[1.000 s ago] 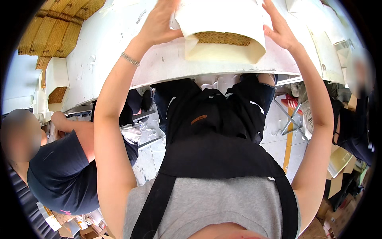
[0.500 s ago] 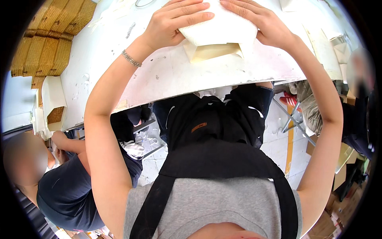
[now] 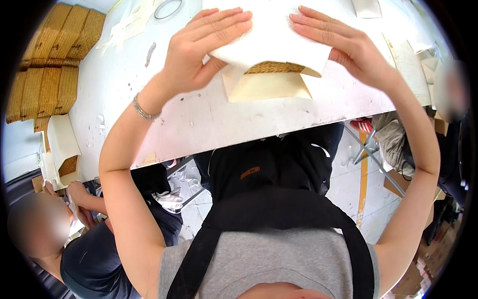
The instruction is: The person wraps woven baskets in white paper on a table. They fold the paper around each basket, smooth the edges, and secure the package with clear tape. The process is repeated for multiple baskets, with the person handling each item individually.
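On the white table (image 3: 189, 119), in the head view: a woven piece (image 3: 276, 68) under a white cover (image 3: 271, 45), close to the table's near edge. Above the table, wide open and flat on the cover: left hand (image 3: 196, 52), right hand (image 3: 356, 52). Could wrinkle or slip crooked if pushed harder from one side.

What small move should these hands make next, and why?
Probably smooth the white cover outward and down over its sides. The left hand and right hand already lie on it, one on each side, with their fingers extended. At its open near end, woven material shows above a cream flap, so the cover may not sit snugly there.
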Tool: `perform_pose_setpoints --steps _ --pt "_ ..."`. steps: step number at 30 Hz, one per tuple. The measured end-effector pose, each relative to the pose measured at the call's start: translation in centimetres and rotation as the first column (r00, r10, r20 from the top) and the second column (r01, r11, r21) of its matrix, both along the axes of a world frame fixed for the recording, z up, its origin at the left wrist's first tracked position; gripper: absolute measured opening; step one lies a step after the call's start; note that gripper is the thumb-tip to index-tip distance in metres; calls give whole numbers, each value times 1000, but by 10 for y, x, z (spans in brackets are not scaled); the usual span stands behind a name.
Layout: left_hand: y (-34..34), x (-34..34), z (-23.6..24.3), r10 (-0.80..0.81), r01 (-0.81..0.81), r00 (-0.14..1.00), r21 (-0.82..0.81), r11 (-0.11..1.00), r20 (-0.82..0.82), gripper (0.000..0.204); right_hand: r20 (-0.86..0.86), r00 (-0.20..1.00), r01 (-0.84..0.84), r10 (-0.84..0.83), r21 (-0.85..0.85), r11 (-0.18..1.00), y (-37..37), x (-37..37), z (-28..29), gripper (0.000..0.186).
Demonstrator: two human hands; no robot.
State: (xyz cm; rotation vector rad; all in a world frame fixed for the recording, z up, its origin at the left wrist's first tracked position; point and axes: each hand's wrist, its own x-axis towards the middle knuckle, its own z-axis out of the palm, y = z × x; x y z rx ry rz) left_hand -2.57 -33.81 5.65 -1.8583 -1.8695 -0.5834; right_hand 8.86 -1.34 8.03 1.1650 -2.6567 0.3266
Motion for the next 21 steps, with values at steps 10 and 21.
perform_pose_setpoints --steps 10,21 --pt "30 44 -7 149 -193 969 227 955 195 27 132 991 7 19 -190 982 -10 -1 -3 69" --pt "25 100 -43 99 -462 494 164 871 864 129 282 924 370 -258 -830 417 -52 34 -70 85"
